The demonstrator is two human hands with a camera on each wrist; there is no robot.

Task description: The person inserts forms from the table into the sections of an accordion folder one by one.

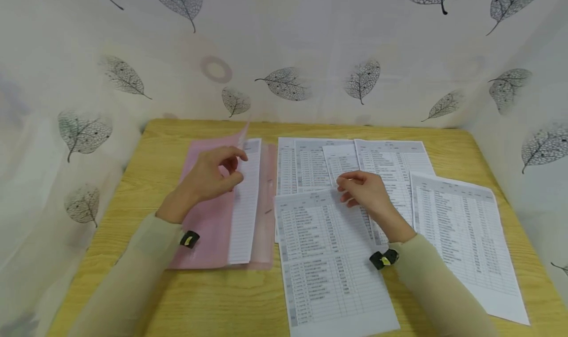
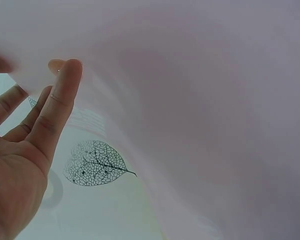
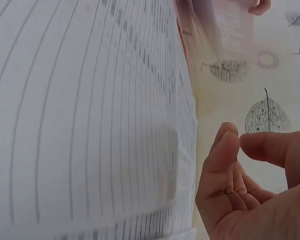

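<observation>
We see left hand (image 1: 213, 177) pinching the pink folder (image 1: 208, 214) flap, thin, floppy, slick; right hand (image 1: 368, 191) loosely curled, empty, over light printed sheet (image 1: 328, 263); best taken by edges.

Printed rows on the sheets (image 1: 328, 258) were too small to read; the nearest sheet ran off the head view's lower edge.

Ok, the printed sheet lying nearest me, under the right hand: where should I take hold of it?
Probably by the top edge of the nearest sheet, coming from the far side with the right hand, which hovers there with nothing pinched. The sheet lies flat and overlaps the sheets behind, so that edge sits slightly raised. The left hand holds the pink folder's cover up.
</observation>
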